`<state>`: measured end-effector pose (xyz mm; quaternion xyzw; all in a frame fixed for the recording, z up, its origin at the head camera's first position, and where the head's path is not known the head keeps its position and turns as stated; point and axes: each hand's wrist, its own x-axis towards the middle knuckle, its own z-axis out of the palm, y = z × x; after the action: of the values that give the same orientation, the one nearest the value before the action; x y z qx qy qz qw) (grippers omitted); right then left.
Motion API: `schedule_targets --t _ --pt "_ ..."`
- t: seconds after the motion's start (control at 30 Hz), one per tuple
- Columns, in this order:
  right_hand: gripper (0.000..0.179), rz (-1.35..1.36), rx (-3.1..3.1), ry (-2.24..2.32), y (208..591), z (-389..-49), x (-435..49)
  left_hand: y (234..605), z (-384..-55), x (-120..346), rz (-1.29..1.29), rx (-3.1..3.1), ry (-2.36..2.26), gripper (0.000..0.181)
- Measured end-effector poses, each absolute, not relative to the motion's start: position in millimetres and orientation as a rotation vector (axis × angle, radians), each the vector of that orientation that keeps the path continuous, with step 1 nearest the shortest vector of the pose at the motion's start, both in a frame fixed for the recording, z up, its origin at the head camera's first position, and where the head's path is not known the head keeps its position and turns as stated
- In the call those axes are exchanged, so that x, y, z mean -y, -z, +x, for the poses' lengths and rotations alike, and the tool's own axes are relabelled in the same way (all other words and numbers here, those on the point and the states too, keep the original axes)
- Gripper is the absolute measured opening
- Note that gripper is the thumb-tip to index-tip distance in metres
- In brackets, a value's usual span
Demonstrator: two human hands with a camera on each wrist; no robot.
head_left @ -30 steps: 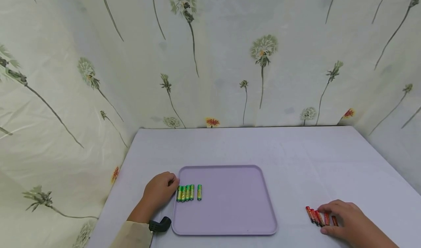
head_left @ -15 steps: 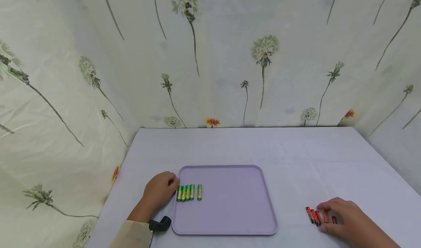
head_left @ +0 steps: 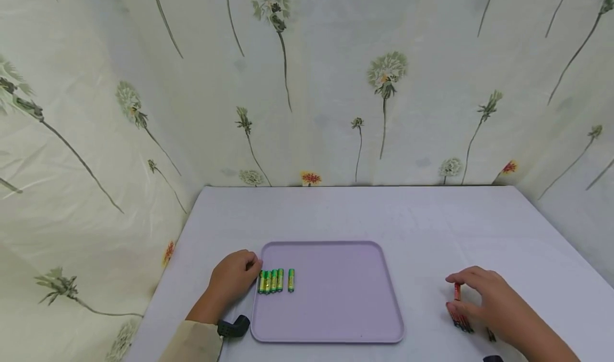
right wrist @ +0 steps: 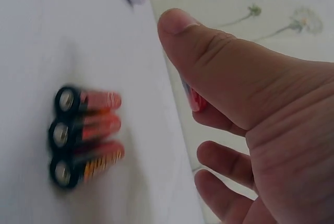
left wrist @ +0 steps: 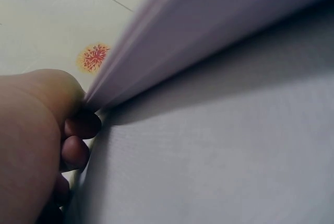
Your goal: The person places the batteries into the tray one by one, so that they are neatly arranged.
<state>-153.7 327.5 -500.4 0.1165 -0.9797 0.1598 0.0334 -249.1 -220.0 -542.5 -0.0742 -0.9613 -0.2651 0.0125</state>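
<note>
And there it goes: your right hand [head_left: 486, 298] has swung away from your side of the table and in toward the tray, with one red battery [head_left: 457, 291] pinched between thumb and forefinger. The remaining fingers are bent and, as far as the right wrist view shows, hold nothing. Half a second ago that hand was down among the red ones; now the battery looks to be up off the cloth, short of the tray's right edge.

Your left hand [head_left: 235, 276] hasn't budged. Its fingers are curled at the tray's left edge, below the far-left corner, and it seems to be nipping the rim between thumb and forefinger.

Just below your right thumb lies the close cluster of red batteries [head_left: 462, 324], three showing in the wrist view. One more, a stray battery [head_left: 491, 334], peeks out under your palm, nearer the table's near edge.

Over on the tray [head_left: 331, 308], no change: a tight row of green batteries [head_left: 274, 281] by the left edge, and a lone green battery [head_left: 291, 280] just right of them, apart.

So, as I judge it, one red is picked and under control, while the others wait on the table [head_left: 431, 234].
</note>
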Motion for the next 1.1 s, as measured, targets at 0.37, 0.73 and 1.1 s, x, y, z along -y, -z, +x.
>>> schedule_targets --t 0.37,0.73,1.1 --pt "0.052 0.360 3.037 -0.597 482.6 -175.0 -288.3 542.6 -249.3 220.4 -0.244 2.985 0.833 0.029" --pt "0.050 0.483 3.008 -0.602 467.7 -193.9 -254.2 545.1 -249.0 221.6 -0.246 2.992 0.811 0.029" --pt "0.051 0.608 2.941 -0.653 457.6 -213.9 -211.0 545.1 -250.8 221.7 -0.258 2.984 0.790 0.030"
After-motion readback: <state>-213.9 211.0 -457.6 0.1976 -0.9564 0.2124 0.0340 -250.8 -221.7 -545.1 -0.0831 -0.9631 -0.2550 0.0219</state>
